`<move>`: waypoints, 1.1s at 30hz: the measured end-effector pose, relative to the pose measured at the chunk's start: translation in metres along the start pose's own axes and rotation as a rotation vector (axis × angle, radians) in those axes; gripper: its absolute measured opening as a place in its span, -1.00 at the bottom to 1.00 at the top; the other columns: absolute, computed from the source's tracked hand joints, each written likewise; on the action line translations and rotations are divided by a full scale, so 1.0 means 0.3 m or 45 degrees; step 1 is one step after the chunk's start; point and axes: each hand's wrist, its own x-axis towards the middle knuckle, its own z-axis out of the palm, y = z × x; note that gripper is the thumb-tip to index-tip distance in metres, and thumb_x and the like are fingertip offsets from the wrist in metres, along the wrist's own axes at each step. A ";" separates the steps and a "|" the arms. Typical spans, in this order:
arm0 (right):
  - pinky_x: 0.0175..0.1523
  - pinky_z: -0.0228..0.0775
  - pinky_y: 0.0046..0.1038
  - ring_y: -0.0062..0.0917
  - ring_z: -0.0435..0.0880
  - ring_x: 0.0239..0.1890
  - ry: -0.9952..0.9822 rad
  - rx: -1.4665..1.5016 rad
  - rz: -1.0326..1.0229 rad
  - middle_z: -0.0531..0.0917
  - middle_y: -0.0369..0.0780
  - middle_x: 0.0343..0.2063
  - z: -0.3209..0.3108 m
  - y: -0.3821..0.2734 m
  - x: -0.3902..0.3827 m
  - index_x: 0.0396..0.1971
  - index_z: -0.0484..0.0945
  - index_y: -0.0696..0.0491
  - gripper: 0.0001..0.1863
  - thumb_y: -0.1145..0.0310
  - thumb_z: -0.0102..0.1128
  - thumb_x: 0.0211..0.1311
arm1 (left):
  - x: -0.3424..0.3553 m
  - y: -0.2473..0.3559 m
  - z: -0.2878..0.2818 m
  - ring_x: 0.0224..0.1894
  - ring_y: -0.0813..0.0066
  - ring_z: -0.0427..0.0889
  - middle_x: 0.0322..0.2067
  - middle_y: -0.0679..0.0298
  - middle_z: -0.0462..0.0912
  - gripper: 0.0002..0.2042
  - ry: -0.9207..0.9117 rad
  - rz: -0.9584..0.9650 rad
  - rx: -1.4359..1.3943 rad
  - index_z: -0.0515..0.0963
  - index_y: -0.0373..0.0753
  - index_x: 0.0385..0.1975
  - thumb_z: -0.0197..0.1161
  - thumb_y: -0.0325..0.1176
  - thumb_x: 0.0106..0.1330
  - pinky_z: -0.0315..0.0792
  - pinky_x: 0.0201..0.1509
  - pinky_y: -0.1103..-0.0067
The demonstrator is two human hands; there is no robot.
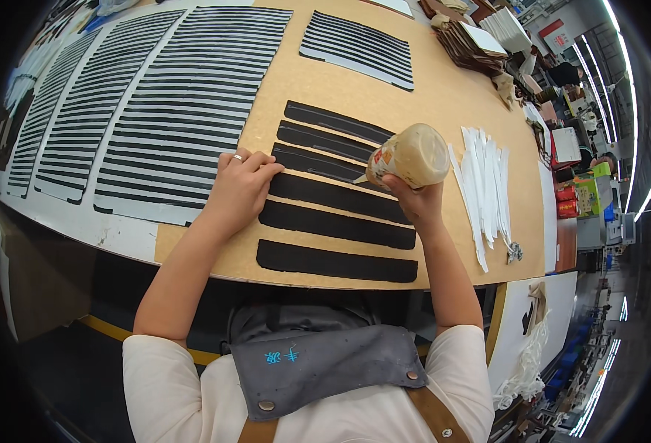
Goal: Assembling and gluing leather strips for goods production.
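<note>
Several black strips lie in a row across the tan board in front of me. My right hand (419, 201) grips a tilted squeeze bottle (414, 156) of cloudy tan liquid, probably glue. Its nozzle points down at the right part of the third black strip (318, 164) from the top. Thin shiny lines run along this strip and the two farther ones. My left hand (242, 184), a ring on one finger, has its bent fingers closed at that strip's left end, pinning it. Nearer me, the black strips (336, 260) look plain and matt.
Large sheets with black and pale stripes (192, 103) cover the left side. A smaller striped sheet (356, 48) lies at the back. White strips (484, 184) are bunched right of the bottle. Stacked brown pieces (467, 44) stand at the far right. The table's edge (318, 286) runs before me.
</note>
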 end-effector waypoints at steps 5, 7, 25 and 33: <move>0.06 0.50 -0.43 -0.49 0.61 -0.05 0.079 -0.022 0.027 0.59 -0.18 -0.09 -0.090 0.000 -0.052 0.06 0.38 0.17 -0.38 0.47 0.51 -0.02 | -0.001 0.000 0.000 -0.11 0.35 0.49 -0.20 0.32 0.61 -0.79 -0.008 -0.010 -0.003 0.62 -0.19 -0.20 0.18 -0.57 0.20 0.21 -0.01 0.43; 0.06 0.50 -0.43 -0.48 0.61 -0.04 0.112 -0.046 0.044 0.60 -0.18 -0.09 -0.129 0.005 -0.072 0.05 0.38 0.18 -0.39 0.48 0.49 -0.01 | 0.002 0.005 -0.003 -0.10 0.34 0.50 -0.20 0.32 0.61 -0.79 -0.012 -0.012 0.003 0.62 -0.19 -0.19 0.18 -0.57 0.20 0.21 0.01 0.43; -0.48 0.54 -0.59 -0.58 0.66 -0.23 0.094 0.633 0.306 0.61 -0.25 -0.19 0.179 -0.052 0.072 0.07 0.35 0.09 -0.36 -0.08 0.27 0.20 | -0.065 0.046 -0.071 -0.13 0.37 0.52 -0.22 0.34 0.60 -0.83 0.052 -0.010 -0.025 0.58 -0.23 -0.19 0.20 -0.49 0.24 0.21 0.02 0.43; -0.08 0.57 -0.47 -0.50 0.61 -0.07 -0.248 0.245 0.003 0.58 -0.18 -0.08 0.341 -0.036 0.081 0.09 0.35 0.15 -0.37 0.39 0.48 0.05 | -0.146 0.059 -0.058 -0.04 0.40 0.54 -0.11 0.36 0.63 -0.81 0.058 -0.015 -0.053 0.60 -0.20 -0.17 0.24 -0.42 0.23 0.23 0.06 0.43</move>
